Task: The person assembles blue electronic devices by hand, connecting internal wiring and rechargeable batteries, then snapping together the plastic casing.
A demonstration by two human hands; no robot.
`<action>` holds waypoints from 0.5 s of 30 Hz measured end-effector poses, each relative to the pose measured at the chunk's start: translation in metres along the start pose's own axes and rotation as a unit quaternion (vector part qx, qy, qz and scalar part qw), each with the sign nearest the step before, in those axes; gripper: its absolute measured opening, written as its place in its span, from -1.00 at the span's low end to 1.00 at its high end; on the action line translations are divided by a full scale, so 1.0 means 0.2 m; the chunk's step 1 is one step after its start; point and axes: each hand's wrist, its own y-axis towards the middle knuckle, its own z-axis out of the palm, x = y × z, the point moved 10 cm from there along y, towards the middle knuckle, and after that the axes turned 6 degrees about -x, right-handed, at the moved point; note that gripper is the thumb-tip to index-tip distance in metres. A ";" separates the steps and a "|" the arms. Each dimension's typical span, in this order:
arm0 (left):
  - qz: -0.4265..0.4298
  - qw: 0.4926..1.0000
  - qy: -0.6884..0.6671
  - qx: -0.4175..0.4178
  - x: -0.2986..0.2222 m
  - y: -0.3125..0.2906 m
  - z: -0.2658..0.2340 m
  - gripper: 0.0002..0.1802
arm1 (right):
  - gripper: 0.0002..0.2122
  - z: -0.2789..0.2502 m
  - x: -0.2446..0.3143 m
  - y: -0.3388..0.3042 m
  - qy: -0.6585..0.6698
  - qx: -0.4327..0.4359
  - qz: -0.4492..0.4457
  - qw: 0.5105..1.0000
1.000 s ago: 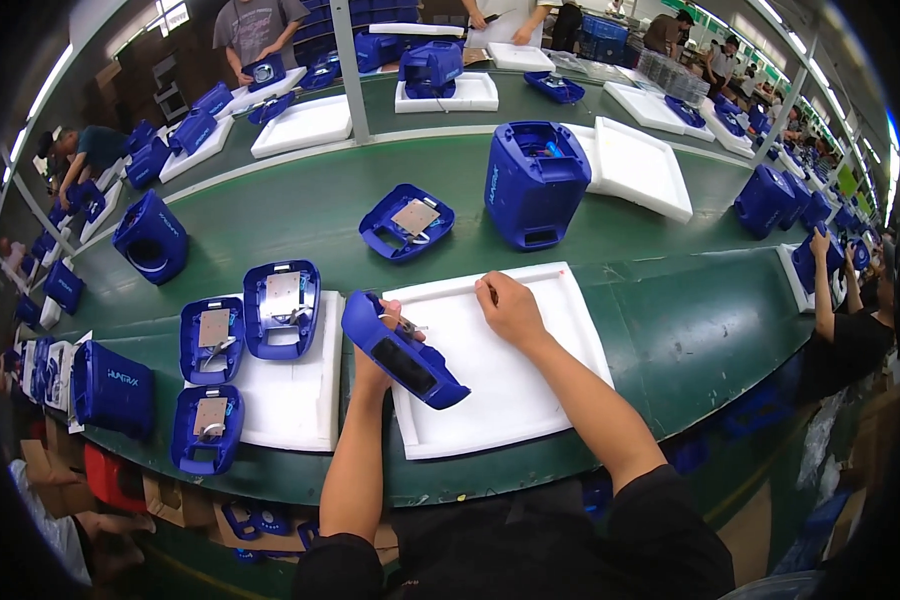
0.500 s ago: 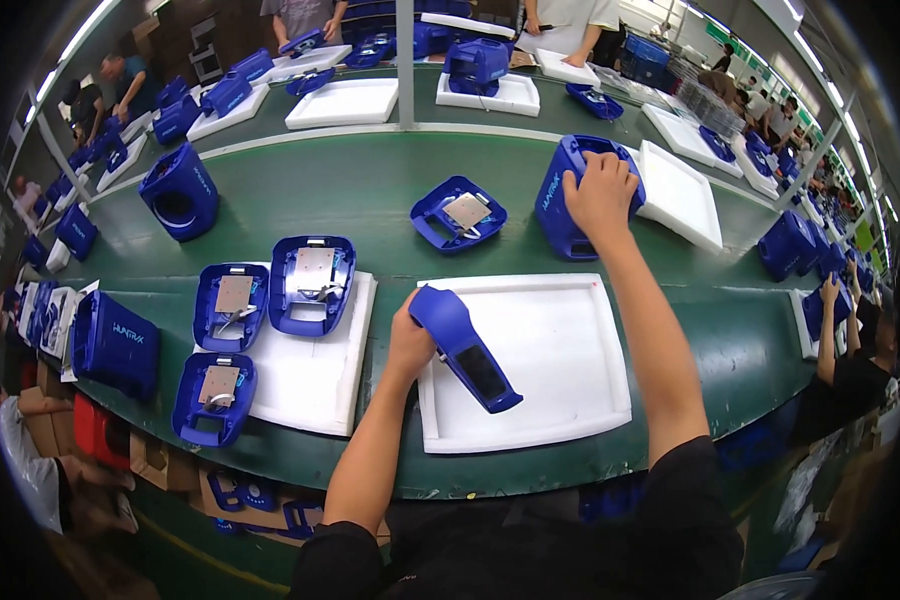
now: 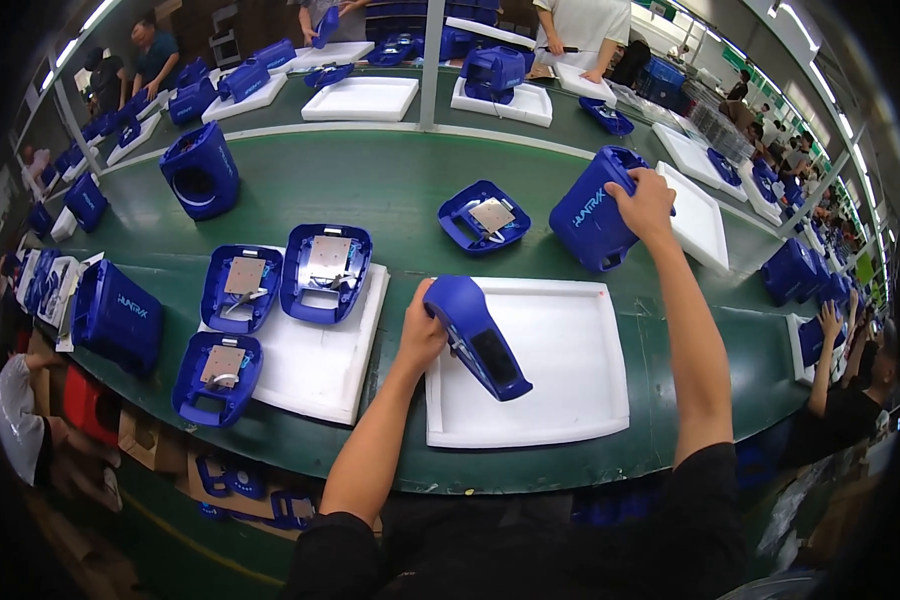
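Note:
My left hand (image 3: 425, 331) is closed around the end of a blue plastic cover (image 3: 478, 338) with a dark rectangular window. The cover hangs tilted over a white foam tray (image 3: 580, 412). At the right, my right hand (image 3: 648, 204) grips the top rim of a deep blue plastic housing (image 3: 594, 218), which leans on the far side of the bench; its fingertips are partly hidden. Left of that housing lies a blue cover (image 3: 484, 217) with its inside up, showing a metal plate and wires.
At the left, several open covers (image 3: 327, 272) rest on and beside another foam tray (image 3: 315, 372). Blue housings stand at the far left (image 3: 200, 172) and near left (image 3: 117, 318). A white foam tray (image 3: 696, 222) lies beyond my right hand. A metal post (image 3: 432, 70) rises behind the bench; people work around.
My right hand has turned and tilted the housing, so its printed side faces me more. The cover in my left hand has tipped slightly. The whole view has shifted a little.

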 end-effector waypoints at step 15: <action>-0.206 0.904 -0.375 -0.007 0.25 -0.02 -0.02 -0.75 | -0.49 -1.07 0.70 -0.96 0.219 0.104 -0.329 0.912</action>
